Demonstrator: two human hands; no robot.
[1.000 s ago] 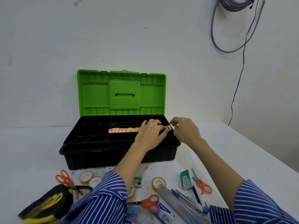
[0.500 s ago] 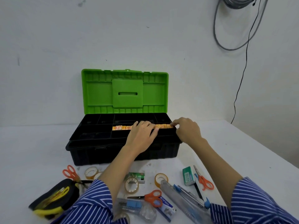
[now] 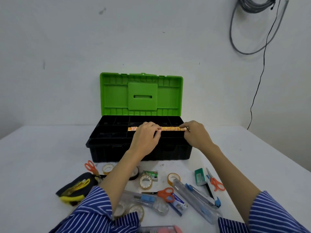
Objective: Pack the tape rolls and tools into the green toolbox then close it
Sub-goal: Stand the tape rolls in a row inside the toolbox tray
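Over the tray (image 3: 107, 132) | both hands, left (image 3: 145, 138) and right (image 3: 196, 134), pinch the strip (image 3: 170, 128) | looks light, thin, bendy; hold both ends.

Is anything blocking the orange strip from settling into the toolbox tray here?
Nothing visible blocks it. The orange strip lies along a middle compartment of the black tray, with the left hand over its middle and the right hand pinching its right end. The green lid stands open behind.
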